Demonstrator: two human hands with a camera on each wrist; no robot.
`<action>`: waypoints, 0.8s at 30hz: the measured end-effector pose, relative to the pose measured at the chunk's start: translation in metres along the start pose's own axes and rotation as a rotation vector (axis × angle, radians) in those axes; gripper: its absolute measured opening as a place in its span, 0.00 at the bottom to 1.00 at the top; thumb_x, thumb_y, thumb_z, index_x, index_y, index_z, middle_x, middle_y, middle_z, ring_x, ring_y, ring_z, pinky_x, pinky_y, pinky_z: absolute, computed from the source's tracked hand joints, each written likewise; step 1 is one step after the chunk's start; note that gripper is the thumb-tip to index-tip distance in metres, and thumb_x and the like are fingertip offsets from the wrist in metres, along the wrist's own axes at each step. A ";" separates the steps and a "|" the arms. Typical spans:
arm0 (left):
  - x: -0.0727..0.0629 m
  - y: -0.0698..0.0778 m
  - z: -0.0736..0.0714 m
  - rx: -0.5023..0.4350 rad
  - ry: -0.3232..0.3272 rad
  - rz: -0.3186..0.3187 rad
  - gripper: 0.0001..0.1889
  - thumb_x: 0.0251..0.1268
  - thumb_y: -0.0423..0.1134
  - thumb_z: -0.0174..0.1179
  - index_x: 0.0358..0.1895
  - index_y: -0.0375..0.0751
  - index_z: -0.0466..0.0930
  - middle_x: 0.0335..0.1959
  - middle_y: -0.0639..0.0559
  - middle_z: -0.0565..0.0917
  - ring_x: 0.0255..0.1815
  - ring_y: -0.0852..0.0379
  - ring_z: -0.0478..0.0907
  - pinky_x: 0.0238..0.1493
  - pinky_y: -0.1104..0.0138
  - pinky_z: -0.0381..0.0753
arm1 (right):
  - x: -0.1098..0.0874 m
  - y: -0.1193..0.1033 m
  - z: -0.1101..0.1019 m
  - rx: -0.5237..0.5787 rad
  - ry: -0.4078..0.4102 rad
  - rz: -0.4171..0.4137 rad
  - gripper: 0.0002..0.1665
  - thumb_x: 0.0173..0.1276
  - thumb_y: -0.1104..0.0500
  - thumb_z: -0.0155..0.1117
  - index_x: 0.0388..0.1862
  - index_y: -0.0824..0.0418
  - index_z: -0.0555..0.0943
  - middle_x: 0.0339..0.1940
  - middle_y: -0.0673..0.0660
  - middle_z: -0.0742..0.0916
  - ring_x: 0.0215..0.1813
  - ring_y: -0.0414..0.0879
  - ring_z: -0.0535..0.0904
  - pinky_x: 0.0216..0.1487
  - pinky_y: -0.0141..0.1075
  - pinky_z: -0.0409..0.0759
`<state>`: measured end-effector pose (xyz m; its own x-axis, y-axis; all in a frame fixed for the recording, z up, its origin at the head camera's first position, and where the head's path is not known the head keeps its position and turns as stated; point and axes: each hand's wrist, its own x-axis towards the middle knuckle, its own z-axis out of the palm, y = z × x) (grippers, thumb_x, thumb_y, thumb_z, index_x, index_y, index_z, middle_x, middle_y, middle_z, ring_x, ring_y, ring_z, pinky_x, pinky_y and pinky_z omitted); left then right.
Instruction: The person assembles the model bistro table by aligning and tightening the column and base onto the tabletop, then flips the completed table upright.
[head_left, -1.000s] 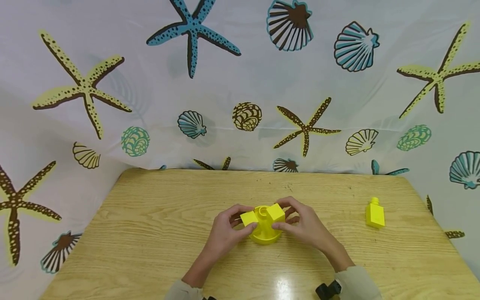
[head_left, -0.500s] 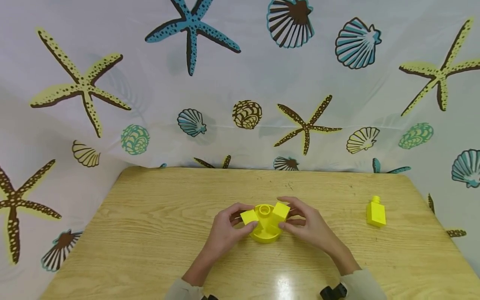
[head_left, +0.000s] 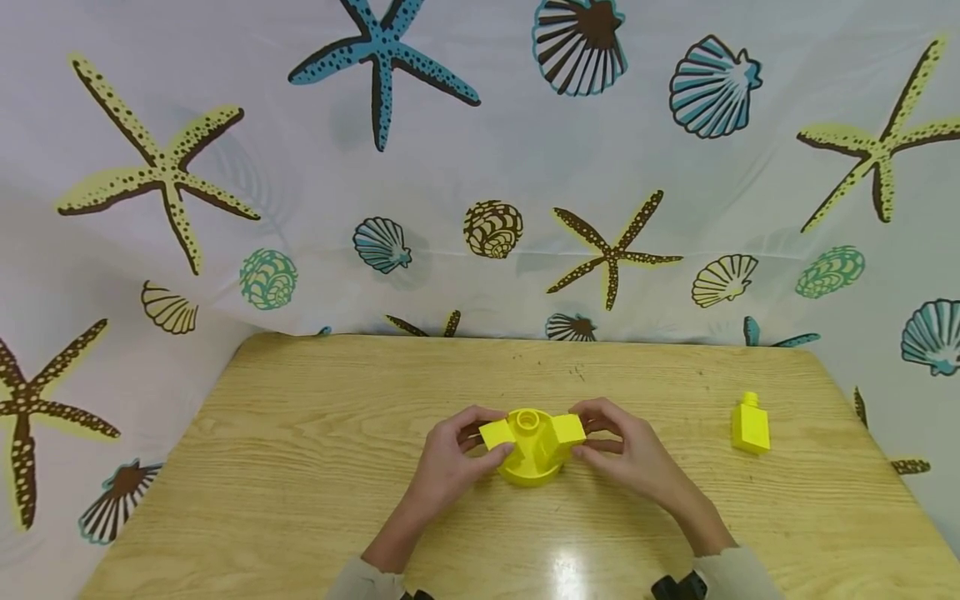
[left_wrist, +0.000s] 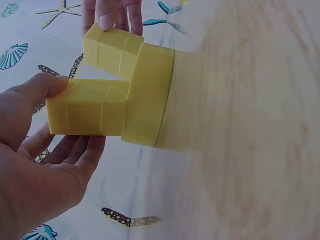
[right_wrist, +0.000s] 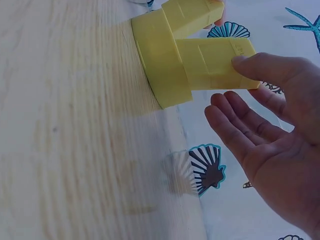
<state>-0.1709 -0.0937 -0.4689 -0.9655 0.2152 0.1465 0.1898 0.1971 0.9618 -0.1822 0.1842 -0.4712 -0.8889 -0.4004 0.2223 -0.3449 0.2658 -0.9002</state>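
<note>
A round yellow base [head_left: 529,478] with a low rim stands on the wooden table, a hollow ring-shaped socket [head_left: 527,421] showing at its back. Two yellow square blocks rise upright from it, one on each side. My left hand [head_left: 452,461] grips the left block [left_wrist: 87,107] between thumb and fingers. On the other side, my right hand [head_left: 628,450] pinches the right block [right_wrist: 220,64] near its top with thumb and index finger; its other fingers are spread below. The lower ends of both blocks are hidden inside the base's rim.
A third yellow block [head_left: 751,427] with a round knob on top stands upright at the right of the table [head_left: 330,450]. Behind the table hangs a white cloth [head_left: 450,183] printed with starfish and shells.
The right hand and its block have shifted a little to the right, and the block has turned in the base. The left hand keeps its grip almost in place.
</note>
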 end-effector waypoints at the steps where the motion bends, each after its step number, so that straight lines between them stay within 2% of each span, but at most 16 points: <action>1: 0.000 0.000 0.000 -0.001 -0.002 -0.001 0.20 0.61 0.28 0.73 0.56 0.32 0.83 0.56 0.43 0.83 0.59 0.47 0.81 0.59 0.61 0.83 | -0.001 0.000 0.000 0.013 0.000 0.001 0.26 0.65 0.66 0.75 0.61 0.60 0.78 0.56 0.59 0.84 0.56 0.56 0.83 0.55 0.39 0.86; 8: 0.001 -0.002 -0.003 -0.030 -0.028 -0.018 0.19 0.63 0.30 0.72 0.57 0.33 0.82 0.56 0.44 0.82 0.60 0.46 0.80 0.60 0.60 0.83 | -0.002 -0.002 0.004 0.034 0.000 0.042 0.26 0.60 0.63 0.81 0.51 0.62 0.75 0.54 0.60 0.86 0.56 0.55 0.85 0.55 0.40 0.86; 15: 0.003 -0.002 -0.004 -0.045 -0.051 -0.011 0.20 0.62 0.29 0.72 0.57 0.31 0.82 0.58 0.42 0.82 0.61 0.45 0.79 0.60 0.60 0.83 | 0.000 -0.001 0.008 0.045 0.004 0.057 0.29 0.56 0.63 0.83 0.49 0.62 0.72 0.55 0.62 0.86 0.58 0.57 0.84 0.56 0.40 0.85; 17: 0.003 -0.001 -0.004 -0.048 -0.053 -0.012 0.20 0.62 0.29 0.72 0.57 0.31 0.82 0.58 0.41 0.82 0.61 0.45 0.79 0.60 0.59 0.83 | 0.001 0.000 0.009 0.073 -0.010 0.053 0.30 0.56 0.64 0.82 0.51 0.63 0.72 0.57 0.64 0.86 0.61 0.58 0.83 0.57 0.40 0.85; 20: 0.002 -0.001 -0.005 -0.047 -0.052 -0.015 0.19 0.62 0.29 0.72 0.57 0.31 0.82 0.59 0.39 0.81 0.60 0.45 0.79 0.60 0.59 0.83 | 0.004 0.001 0.011 0.109 -0.060 0.031 0.33 0.59 0.66 0.80 0.61 0.65 0.73 0.63 0.67 0.82 0.65 0.60 0.80 0.61 0.41 0.83; 22: 0.002 -0.001 -0.005 -0.046 -0.051 -0.012 0.19 0.63 0.29 0.72 0.56 0.32 0.82 0.59 0.39 0.81 0.60 0.45 0.79 0.60 0.58 0.83 | 0.005 0.002 0.012 0.116 -0.096 0.009 0.36 0.62 0.67 0.77 0.67 0.66 0.73 0.66 0.68 0.80 0.67 0.61 0.78 0.62 0.42 0.82; 24: 0.002 -0.001 -0.005 -0.045 -0.050 -0.006 0.19 0.63 0.29 0.72 0.56 0.32 0.82 0.59 0.40 0.82 0.60 0.44 0.80 0.59 0.57 0.83 | 0.006 0.003 0.013 0.105 -0.118 -0.005 0.35 0.64 0.66 0.76 0.69 0.65 0.74 0.67 0.66 0.79 0.68 0.61 0.77 0.63 0.42 0.81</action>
<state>-0.1738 -0.0985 -0.4689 -0.9564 0.2615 0.1297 0.1744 0.1558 0.9723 -0.1844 0.1715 -0.4769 -0.8439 -0.5030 0.1866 -0.3100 0.1734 -0.9348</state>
